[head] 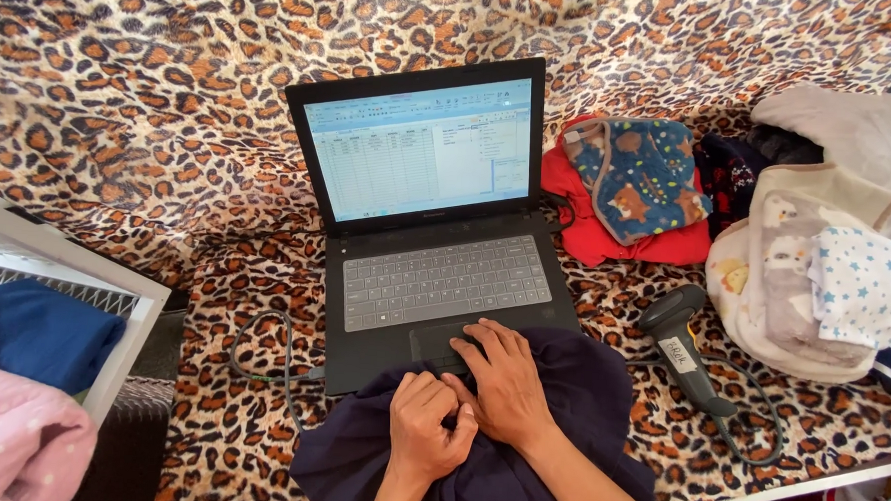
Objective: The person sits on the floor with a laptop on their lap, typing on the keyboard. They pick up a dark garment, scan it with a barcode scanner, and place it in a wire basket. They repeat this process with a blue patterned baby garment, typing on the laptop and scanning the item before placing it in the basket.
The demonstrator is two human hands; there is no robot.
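Observation:
A black laptop (436, 230) stands open on a leopard-print cover, its screen showing a spreadsheet. A dark navy garment (559, 406) lies bunched over the laptop's front edge. My right hand (500, 378) rests on that garment with its fingers stretched onto the touchpad (437, 340). Beside it, my left hand (430, 425) is curled into a loose fist on the same cloth, touching the right hand; whether it pinches the fabric I cannot tell.
A handheld barcode scanner (684, 346) with a cable lies right of the laptop. Behind it is a pile of small printed clothes (639, 184) and pale baby garments (825, 277). A white wire basket (59, 264) at left holds blue and pink cloth.

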